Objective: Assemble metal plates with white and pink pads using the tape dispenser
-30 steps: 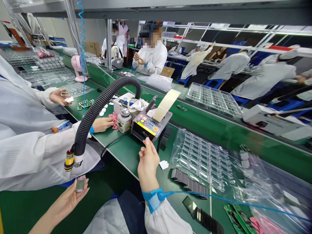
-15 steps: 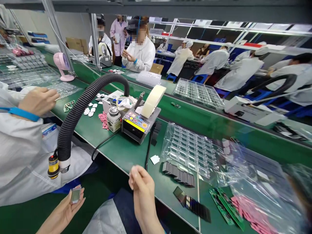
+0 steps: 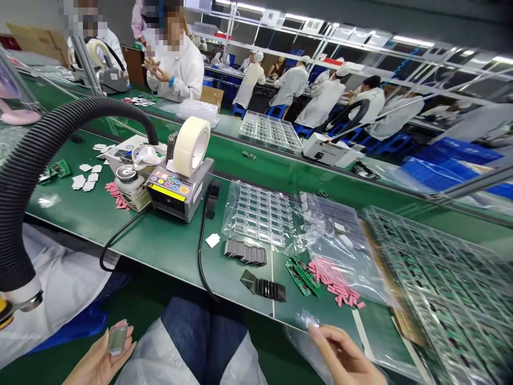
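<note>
Directly in front of the tape dispenser (image 3: 182, 200), a hand could pass over bare green table (image 3: 164, 248) between two black cables: the left cable (image 3: 120, 234) loops past the front edge, the right cable (image 3: 200, 254) runs to it. On the dispenser's left, a bottle (image 3: 133, 190) stands close, pink strips (image 3: 116, 196) beside its foot, and a black hose (image 3: 76, 116) arches high over that side. On top, the tape roll (image 3: 186, 145) stands upright. To its right, a clear tray (image 3: 259, 214), dark strips (image 3: 245, 252) and thin dark panels (image 3: 269, 289) block a low path between it and the right hand (image 3: 344, 355); farther right, trays of boards (image 3: 460, 299) bar the way.
</note>
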`<state>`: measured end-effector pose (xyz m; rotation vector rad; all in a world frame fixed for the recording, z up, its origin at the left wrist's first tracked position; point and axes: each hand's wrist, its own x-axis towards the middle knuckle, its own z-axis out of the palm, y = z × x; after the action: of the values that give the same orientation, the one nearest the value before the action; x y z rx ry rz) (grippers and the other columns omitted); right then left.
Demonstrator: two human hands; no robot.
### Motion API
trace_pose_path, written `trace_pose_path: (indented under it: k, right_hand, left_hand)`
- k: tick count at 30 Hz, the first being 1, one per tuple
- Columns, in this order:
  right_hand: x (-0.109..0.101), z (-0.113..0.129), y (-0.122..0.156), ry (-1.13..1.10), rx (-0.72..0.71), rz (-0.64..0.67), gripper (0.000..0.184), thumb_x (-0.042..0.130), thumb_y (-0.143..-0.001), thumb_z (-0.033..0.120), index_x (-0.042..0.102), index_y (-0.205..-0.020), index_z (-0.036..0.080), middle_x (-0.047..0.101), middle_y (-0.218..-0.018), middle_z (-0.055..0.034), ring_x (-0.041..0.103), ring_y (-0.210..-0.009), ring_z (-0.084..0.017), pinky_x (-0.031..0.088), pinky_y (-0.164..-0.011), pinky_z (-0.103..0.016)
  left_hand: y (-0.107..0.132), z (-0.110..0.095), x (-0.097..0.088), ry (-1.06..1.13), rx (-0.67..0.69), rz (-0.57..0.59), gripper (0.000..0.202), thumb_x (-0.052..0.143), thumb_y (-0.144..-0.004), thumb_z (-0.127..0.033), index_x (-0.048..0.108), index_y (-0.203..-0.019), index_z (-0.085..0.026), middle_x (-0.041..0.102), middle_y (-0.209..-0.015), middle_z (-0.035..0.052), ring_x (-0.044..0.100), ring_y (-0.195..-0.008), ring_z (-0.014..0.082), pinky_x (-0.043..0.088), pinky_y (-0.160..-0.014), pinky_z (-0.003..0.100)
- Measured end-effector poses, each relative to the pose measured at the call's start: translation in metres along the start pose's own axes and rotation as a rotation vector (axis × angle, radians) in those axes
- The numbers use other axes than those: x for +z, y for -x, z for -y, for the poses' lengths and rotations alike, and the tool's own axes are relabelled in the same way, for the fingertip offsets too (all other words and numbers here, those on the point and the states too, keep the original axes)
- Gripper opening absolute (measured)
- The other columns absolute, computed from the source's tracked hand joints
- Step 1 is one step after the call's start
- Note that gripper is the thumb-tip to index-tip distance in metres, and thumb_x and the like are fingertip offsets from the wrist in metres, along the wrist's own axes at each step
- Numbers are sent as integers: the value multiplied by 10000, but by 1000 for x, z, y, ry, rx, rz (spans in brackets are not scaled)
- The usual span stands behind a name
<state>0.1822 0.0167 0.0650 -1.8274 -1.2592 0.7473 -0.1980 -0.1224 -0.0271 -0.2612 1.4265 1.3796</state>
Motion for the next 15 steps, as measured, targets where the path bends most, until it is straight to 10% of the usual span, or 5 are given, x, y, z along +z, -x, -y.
trace_pose_path:
  k: [6,10,15]
  right_hand:
    - [-7,-28,-23,543,-232,-224,652,526,-610,814,661,-761,194,655,-768,-86,563,-631,-227,446,-519,-328]
    - [16,1,-16,627,-785,-453,359,569,-825,510,638,-903,166,677,-850,-110,616,-753,-259,473,-693,-387]
    - [86,92,-1,262,-1126,2,330,556,-879,195,538,-1208,192,668,-892,-60,633,-779,-162,487,-697,-267]
  left_hand:
    - [4,0,14,5,-52,43,233,581,-784,46,735,-847,-118,777,-844,130,744,-763,254,644,-697,395]
    - [-1,9,15,-15,13,17,208,648,-731,58,706,-881,-73,771,-868,166,742,-766,268,641,-689,383]
    - [3,6,23,145,-75,131,178,737,-702,-39,716,-879,-51,774,-846,156,738,-727,244,624,-728,356]
